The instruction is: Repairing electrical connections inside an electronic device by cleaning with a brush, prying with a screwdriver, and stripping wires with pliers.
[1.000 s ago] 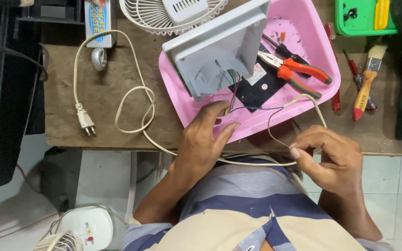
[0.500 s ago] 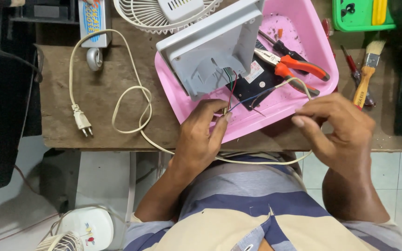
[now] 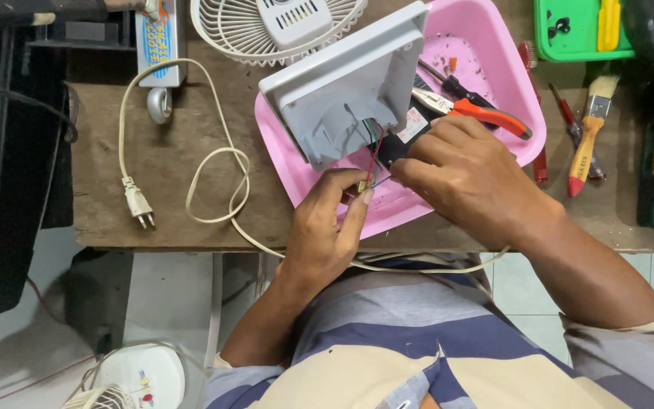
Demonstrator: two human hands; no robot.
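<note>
The thin wires [image 3: 373, 155], red and blue among them, are running out of the grey fan base [image 3: 346, 87] that is lying tilted in the pink tray [image 3: 493, 45] on the table [image 3: 168, 144]. In the head view we are pinching the wire ends with our left hand [image 3: 327, 227], fingertips closed on them, at 6 o'clock of the base. Our right hand [image 3: 471, 178] is meeting them from 3 o'clock, fingers closed around the same wires. Orange-handled pliers [image 3: 486, 115] are lying at 12 o'clock of that hand; a cream power cord [image 3: 213, 163] is looping at 9 o'clock.
</note>
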